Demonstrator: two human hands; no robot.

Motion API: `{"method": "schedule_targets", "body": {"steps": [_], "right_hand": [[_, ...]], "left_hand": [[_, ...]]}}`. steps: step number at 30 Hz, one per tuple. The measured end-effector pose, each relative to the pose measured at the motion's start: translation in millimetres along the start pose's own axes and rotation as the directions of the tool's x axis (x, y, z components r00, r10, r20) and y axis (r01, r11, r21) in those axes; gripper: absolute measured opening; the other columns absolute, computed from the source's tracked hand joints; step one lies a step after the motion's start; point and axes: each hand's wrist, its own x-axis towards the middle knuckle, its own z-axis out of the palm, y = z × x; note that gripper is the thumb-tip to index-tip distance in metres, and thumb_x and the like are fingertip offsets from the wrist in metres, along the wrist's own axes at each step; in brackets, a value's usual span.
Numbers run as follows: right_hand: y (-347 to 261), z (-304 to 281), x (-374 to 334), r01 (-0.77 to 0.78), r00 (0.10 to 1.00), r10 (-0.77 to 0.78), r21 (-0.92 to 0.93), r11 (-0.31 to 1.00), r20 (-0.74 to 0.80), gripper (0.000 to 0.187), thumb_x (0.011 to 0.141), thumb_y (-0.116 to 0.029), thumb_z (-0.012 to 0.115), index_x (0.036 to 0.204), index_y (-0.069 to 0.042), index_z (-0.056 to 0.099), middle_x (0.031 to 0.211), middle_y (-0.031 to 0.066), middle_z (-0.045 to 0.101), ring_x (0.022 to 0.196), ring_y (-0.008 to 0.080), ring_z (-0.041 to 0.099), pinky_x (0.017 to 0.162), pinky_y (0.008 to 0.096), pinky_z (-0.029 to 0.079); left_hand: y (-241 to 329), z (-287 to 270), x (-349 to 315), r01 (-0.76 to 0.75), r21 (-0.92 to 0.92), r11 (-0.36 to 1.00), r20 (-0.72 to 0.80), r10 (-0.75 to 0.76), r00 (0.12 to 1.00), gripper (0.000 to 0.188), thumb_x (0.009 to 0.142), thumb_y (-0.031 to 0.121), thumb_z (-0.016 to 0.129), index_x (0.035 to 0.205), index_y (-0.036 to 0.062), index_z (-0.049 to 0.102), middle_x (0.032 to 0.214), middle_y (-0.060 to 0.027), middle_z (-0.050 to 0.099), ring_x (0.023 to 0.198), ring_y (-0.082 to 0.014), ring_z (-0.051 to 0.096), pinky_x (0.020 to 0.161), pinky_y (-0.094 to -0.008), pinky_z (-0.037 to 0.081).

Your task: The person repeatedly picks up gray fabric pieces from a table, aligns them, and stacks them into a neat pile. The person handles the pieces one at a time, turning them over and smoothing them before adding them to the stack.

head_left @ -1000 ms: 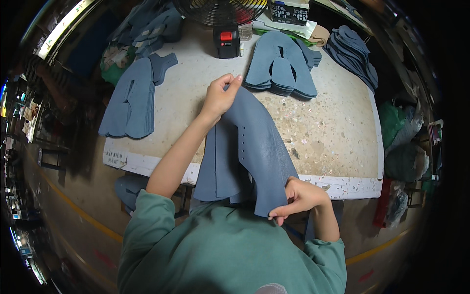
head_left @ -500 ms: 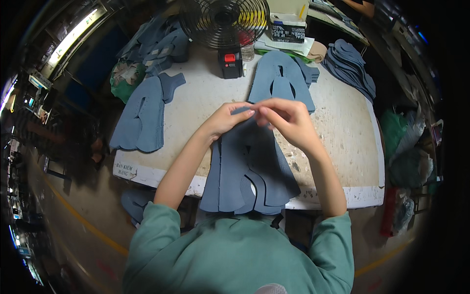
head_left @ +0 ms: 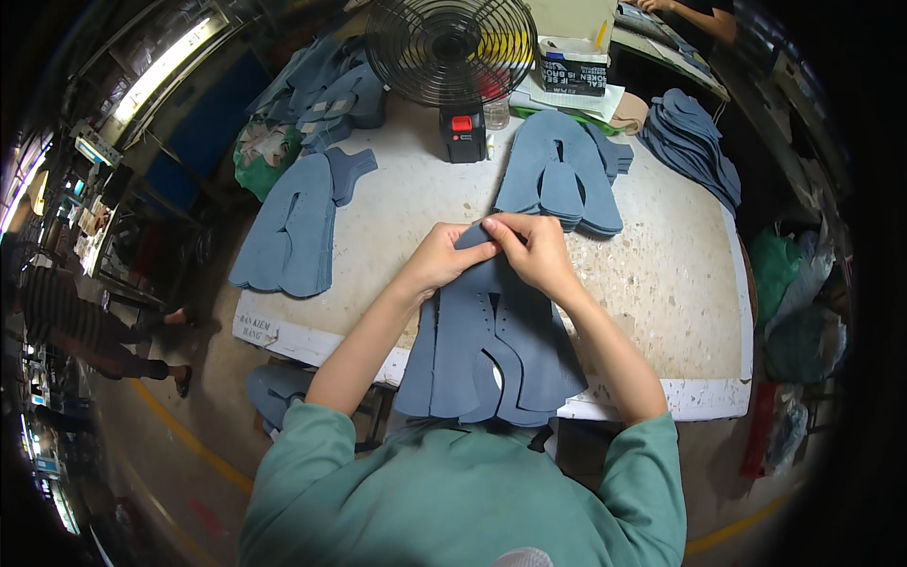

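Right here on the near side of the fan [head_left: 452,52], both hands meet: the left hand [head_left: 446,260] pinches the blue leather pieces [head_left: 465,340] by their top edge, and the right hand [head_left: 537,248] has its grip pressed on that same edge. They hang past the tabletop [head_left: 661,312]'s near side. Left of the fan, one cut stack [head_left: 310,241]; right, another pile [head_left: 559,186] and a box [head_left: 573,77].

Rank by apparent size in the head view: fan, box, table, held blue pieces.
Largest to smallest:
1. Table
2. Held blue pieces, though being nearer the camera than the fan probably enlarges them
3. Fan
4. Box
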Motion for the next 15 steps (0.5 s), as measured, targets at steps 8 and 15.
{"method": "schedule_targets", "body": {"steps": [8, 15], "right_hand": [[12.5, 0.2, 8.5, -0.07, 0.99, 0.049, -0.159, 0.985, -0.131, 0.028, 0.086, -0.029, 0.061, 0.082, -0.004, 0.071, 0.061, 0.0185, 0.06, 0.057, 0.0365, 0.06, 0.055, 0.0412, 0.046], [28.3, -2.7, 14.4, -0.135, 0.983, 0.107, -0.2, 0.97, -0.146, 0.029, 0.085, -0.032, 0.061, 0.082, -0.005, 0.072, 0.06, 0.0186, 0.06, 0.057, 0.0361, 0.06, 0.057, 0.0408, 0.047]], "left_hand": [[-10.4, 17.9, -34.1, 0.123, -0.053, 0.991, 0.05, -0.12, 0.992, 0.027, 0.086, 0.013, 0.065, 0.107, -0.0029, 0.061, 0.095, -0.0119, 0.069, 0.088, -0.0145, 0.066, 0.08, -0.0285, 0.053], [-32.2, 31.5, -72.5, 0.199, 0.052, 0.979, 0.022, -0.2, 0.98, 0.025, 0.088, 0.016, 0.066, 0.1, -0.0049, 0.066, 0.093, -0.0089, 0.069, 0.075, -0.0085, 0.063, 0.067, -0.0236, 0.051]]}}
